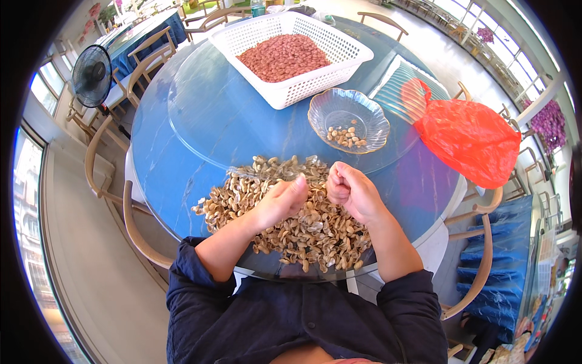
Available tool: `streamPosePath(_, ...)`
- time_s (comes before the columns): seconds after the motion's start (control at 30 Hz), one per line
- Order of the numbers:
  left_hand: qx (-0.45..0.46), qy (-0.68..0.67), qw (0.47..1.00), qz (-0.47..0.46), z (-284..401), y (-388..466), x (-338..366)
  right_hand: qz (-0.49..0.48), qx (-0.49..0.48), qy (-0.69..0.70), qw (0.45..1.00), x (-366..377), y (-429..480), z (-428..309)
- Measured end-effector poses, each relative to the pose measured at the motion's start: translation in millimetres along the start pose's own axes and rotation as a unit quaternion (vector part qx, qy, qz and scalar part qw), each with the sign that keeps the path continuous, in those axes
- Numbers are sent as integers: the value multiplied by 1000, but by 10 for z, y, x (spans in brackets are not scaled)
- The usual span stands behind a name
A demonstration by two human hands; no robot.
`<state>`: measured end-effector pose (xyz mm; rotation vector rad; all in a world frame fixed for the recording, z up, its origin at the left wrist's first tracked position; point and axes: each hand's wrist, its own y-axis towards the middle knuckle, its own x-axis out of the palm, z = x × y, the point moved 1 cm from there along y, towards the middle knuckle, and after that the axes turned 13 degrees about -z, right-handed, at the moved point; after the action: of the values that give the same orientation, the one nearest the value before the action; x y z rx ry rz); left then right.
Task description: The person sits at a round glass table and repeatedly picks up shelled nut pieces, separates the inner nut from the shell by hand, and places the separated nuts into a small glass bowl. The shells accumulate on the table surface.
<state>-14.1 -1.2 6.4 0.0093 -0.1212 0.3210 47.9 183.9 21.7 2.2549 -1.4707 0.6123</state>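
Both hands are raised over a wide heap of peanut shells at the table's near edge. My left hand has its fingers curled in and its thumb resting on top. A short gap to the right of it, my right hand is curled like a loose fist with the thumb over the forefinger. Whatever either hand may hold is hidden by the fingers. Beyond my right hand, a clear scalloped glass bowl with a gold rim has several unshelled peanuts in it. A white perforated plastic basket farther back contains red-skinned peanut kernels.
A glass turntable covers the middle of the round blue marbled table. To the right sits a red plastic bag, beside a striped cloth item. Wooden chairs surround the table. A black fan stands at the left.
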Motion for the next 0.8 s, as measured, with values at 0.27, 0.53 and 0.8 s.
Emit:
streamPosePath(0.27,105,-410,906,-24,51,54,-64,59,41,-126,989,113,-11,73)
streamPosePath(0.53,111,-390,913,-28,-27,42,-26,26,-108,-604,789,306,41,242)
streamPosePath(0.8,129,-244,961,14,-58,83,-19,80,-139,-566,809,334,36,188)
